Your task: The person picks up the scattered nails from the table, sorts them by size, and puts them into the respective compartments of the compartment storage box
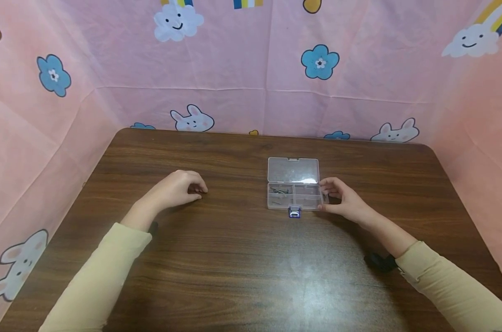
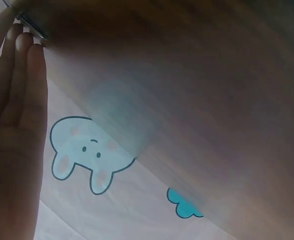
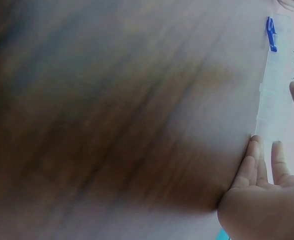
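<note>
A clear plastic compartment box (image 1: pixel 306 207) stands on the table with its lid (image 1: pixel 293 169) tilted back and a blue latch (image 1: pixel 294 212) at its front. Several thin metal screws (image 1: pixel 280 191) lie in its left compartments. My right hand (image 1: pixel 344 203) grips the box's right end, thumb at the front corner and fingers towards the back. To the left, apart from the box, my left hand (image 1: pixel 178 189) is held low over the table with bent fingers. In the left wrist view, a thin dark metal screw (image 2: pixel 33 28) shows at its fingertips; its head cannot be made out.
The brown wooden table (image 1: pixel 217 258) has a pink patterned cloth (image 1: pixel 242 60) behind it and at both sides. Dark wrist straps (image 1: pixel 381 262) sit under the sleeves. Glare lies on the table's front middle.
</note>
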The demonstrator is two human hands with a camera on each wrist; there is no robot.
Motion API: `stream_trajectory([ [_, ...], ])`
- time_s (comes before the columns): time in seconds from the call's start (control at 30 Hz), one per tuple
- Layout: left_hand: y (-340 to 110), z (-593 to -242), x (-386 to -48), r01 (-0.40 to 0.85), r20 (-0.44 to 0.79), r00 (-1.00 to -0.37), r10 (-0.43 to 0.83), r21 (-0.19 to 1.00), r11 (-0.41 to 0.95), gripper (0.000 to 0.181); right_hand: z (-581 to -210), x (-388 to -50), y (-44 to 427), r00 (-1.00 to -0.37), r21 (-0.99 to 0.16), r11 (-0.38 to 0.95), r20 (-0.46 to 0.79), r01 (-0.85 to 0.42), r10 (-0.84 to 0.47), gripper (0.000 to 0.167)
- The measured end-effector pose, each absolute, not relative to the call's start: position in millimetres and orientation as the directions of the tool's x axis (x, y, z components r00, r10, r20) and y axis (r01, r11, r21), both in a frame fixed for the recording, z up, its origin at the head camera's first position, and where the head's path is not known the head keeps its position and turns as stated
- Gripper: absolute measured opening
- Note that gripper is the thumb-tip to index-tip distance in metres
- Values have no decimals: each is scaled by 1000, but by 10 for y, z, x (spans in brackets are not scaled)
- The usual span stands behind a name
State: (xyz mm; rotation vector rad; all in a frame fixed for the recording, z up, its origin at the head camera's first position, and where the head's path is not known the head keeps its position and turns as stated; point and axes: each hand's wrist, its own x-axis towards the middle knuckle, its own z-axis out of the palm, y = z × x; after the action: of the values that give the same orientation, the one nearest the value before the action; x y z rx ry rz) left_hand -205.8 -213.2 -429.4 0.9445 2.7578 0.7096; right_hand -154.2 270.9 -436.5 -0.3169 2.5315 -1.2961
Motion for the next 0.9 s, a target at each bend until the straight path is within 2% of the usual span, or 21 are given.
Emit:
stream_trajectory([
  [0.6,-2112,-4308,-2085,556,1,-782,624,455,696,11,-4377,-1567,2715,-935,-823,564,-152,-60,-321,61],
  [0.9,-2054,-4337,-2117,531,-55,-784,618,455,714,17,-4373,-1569,2719,-935,-824,564,-161,-49,-316,62],
])
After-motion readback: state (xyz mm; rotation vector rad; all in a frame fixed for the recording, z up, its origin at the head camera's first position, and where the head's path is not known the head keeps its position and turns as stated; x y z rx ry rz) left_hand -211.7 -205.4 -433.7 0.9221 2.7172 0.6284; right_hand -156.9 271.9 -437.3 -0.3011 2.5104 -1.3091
